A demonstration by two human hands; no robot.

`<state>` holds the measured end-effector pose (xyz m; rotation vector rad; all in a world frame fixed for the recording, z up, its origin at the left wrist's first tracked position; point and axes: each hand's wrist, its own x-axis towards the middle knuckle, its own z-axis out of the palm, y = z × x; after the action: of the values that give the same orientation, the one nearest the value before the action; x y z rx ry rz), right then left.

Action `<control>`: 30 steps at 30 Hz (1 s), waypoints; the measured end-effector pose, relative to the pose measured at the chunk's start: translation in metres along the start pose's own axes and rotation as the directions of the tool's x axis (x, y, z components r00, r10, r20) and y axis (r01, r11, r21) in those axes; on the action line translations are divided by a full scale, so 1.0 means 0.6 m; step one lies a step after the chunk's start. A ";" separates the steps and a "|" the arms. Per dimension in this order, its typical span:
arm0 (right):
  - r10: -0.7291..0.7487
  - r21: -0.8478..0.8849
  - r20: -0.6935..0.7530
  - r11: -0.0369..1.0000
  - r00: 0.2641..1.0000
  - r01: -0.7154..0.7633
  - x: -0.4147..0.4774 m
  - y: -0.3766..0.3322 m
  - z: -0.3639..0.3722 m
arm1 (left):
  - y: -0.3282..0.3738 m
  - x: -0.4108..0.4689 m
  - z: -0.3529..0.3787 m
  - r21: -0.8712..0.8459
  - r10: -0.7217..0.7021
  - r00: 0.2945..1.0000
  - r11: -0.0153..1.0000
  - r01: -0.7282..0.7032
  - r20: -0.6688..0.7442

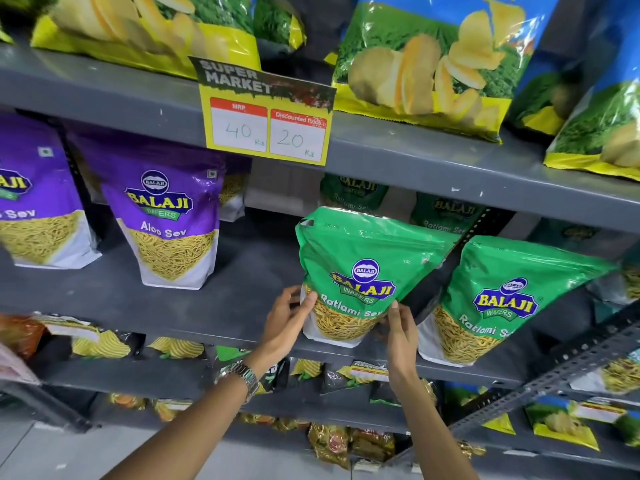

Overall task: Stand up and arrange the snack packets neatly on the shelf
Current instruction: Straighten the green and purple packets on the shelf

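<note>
We steady a green Ratlami Sev packet [360,271] at the shelf [207,320] edge.
Our left hand [285,323] and right hand [401,329] pinch its lower corners; bare shelf lies leftward.

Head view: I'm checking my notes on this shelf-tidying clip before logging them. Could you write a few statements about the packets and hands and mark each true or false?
1. Both hands grip the lower part of one green Ratlami Sev packet. True: left hand, right hand.
2. The purple Aloo Sev packet lies flat on the shelf. False: it stands upright.
3. The price tag reads 40 and 20. True.
4. A wristwatch is on the right wrist. False: it is on the left wrist.
5. A second green packet stands left of the held one. False: it is to its right.
</note>
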<state>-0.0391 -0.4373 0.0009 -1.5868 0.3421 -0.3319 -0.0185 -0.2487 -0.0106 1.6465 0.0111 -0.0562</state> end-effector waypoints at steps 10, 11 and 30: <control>-0.329 -0.157 -0.440 0.944 0.836 0.289 -0.068 0.013 0.053 | -0.007 0.008 -0.043 0.038 0.116 0.986 0.993 -0.112 -0.117; -0.443 -0.193 -0.381 0.897 0.812 0.399 -0.088 0.014 0.073 | -0.007 0.011 -0.064 0.022 0.163 0.968 0.987 -0.162 -0.188; 0.150 0.050 0.317 0.983 0.936 -0.175 -0.046 -0.082 0.518 | -0.020 0.132 -0.486 -0.135 -0.196 0.966 0.975 0.175 -0.169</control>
<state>0.0653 -0.1413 0.0370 -1.4948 0.2102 0.0358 0.0691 0.0405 -0.0042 1.5220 0.3035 -0.0474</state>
